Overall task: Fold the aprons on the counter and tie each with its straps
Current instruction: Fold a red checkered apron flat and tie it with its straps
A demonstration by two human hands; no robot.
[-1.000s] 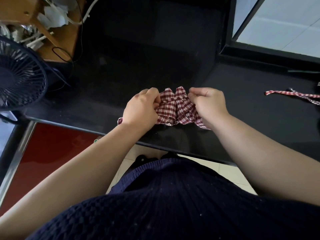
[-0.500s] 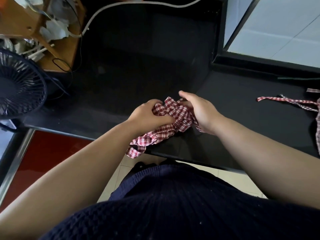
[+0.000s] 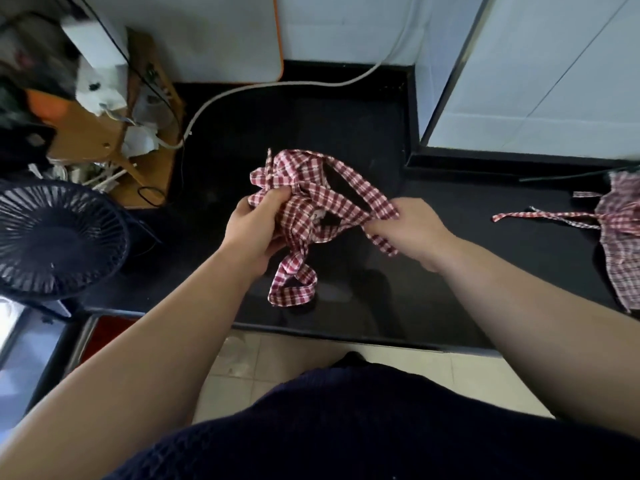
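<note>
I observe the left hand [image 3: 254,225] gripping a bunched red-and-white checked cloth apron [image 3: 298,174] above the black stone counter [image 3: 450,289]. The right hand [image 3: 412,233] pinches the apron's strap [image 3: 363,190]. The white tag [image 3: 317,213] is illegible.

The red-and-white checked cloth apron [image 3: 304,188] is shown as thin, soft woven fabric, crumpled and matt; the second checked cloth apron [image 3: 620,237] at the right is made of the same weave. The black polished bench [image 3: 346,133] is seen glossy, with faint reflections. The dark round plastic fan grille [image 3: 59,237] is smooth, and the navy knitted garment [image 3: 346,427] is coarsely textured.
</note>
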